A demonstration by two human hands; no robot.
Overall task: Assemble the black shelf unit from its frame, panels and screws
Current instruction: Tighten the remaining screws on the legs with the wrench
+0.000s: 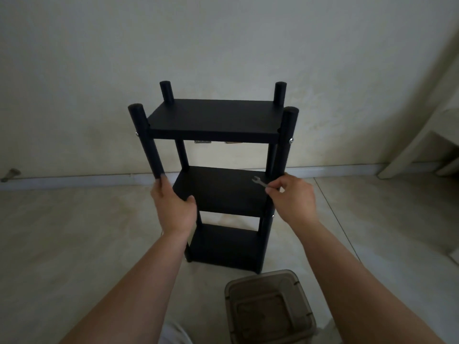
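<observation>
The black shelf unit (213,170) stands upright on the pale tiled floor (74,232) at the centre of the frame, close to a cream wall (223,45). It has three dark panels — the top panel (213,117), a middle panel (221,189) and a bottom panel (223,247) — set between four round posts whose capped ends rise above the top one. A silver screw head (290,140) shows on the front right post just below the top panel, and another screw head (136,133) shows on the front left post (146,142).

The left hand (173,202) is wrapped around the front left post at the level of the middle panel, its thumb lying against the panel's edge. The right hand (293,194), well apart from the left, pinches a small silver wrench (259,182) between fingertips beside the front right post (285,142); the open end of the wrench points toward the upper left over the middle panel.

At the bottom of the frame, right of centre, a translucent brownish plastic container (270,306) sits on the floor just in front of the unit. No brand, label or writing can be read anywhere — the black surfaces are plain.
</observation>
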